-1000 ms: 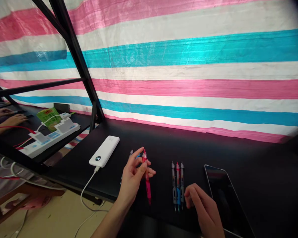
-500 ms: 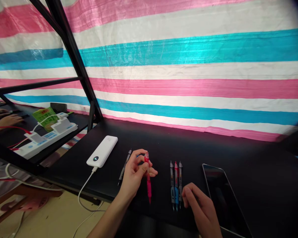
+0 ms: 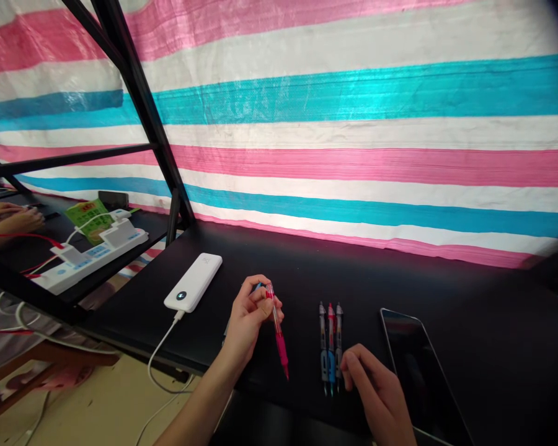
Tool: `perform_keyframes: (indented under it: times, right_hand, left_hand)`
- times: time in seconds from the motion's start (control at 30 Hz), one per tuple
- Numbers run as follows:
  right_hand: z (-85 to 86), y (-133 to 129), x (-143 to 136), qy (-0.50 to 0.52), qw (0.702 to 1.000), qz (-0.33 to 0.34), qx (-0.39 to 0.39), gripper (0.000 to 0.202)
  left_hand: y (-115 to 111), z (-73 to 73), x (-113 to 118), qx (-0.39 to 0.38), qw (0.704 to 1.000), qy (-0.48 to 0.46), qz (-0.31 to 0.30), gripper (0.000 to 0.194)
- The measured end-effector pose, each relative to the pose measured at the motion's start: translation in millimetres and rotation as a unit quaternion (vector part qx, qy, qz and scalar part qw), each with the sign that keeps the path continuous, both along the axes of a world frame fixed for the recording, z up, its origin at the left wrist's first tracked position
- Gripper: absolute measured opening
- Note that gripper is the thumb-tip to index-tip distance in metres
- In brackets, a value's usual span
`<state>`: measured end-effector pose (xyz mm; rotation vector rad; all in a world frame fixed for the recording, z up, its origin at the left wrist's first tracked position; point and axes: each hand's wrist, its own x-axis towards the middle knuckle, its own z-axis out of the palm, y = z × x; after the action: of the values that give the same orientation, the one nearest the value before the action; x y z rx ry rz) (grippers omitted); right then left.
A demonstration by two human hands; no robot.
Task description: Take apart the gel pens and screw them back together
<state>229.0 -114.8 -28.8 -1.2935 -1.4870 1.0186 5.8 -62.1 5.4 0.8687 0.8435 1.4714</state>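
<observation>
My left hand (image 3: 246, 319) pinches a pink pen (image 3: 279, 337) near its upper end, its tip slanting down toward the black table. A small blue bit shows behind those fingers; I cannot make out what it belongs to. Under the left hand, another pen is almost wholly hidden. Three pens lie side by side on the table: a grey one (image 3: 323, 347), a blue one with a red top (image 3: 331, 350) and another grey one (image 3: 339, 337). My right hand (image 3: 374, 387) rests beside them with curled fingers, close to the rightmost pen, nothing visible in its grasp.
A phone (image 3: 418, 365) lies right of my right hand. To the left, a white power bank (image 3: 194, 282) has a cable plugged in. Beyond the black frame (image 3: 151, 118) are a power strip (image 3: 95, 254), a green packet (image 3: 90, 220) and another person's hands (image 3: 12, 220).
My left hand has shifted slightly left and the pink pen has tilted, its tip swinging right. The hand now covers most of the pen lying behind it. My right hand has stayed put.
</observation>
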Motion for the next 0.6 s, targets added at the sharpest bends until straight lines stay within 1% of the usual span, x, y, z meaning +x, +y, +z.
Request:
perform_keyframes:
  times: [0.1,0.27,0.43,0.6]
  right_hand:
    - [0.6,-0.3,-0.8,0.009,1.0,-0.002,0.0,0.046]
    - [1.0,-0.3,-1.6,0.019,1.0,0.002,0.004,0.045]
    - [-1.5,0.4,-1.5,0.015,1.0,-0.005,0.014,0.046]
    - [-3.4,0.9,-0.3,0.008,1.0,0.0,0.013,0.047]
  left_hand:
    - [1.3,-0.8,-1.2,0.002,1.0,0.003,-0.001,0.033]
    - [2.7,1.0,-4.2,0.001,1.0,0.018,-0.018,0.04]
    - [4.6,-0.6,-8.6,0.034,0.998,0.033,-0.028,0.03]
    - [4.7,2.0,-9.5,0.04,0.997,0.051,-0.034,0.03]
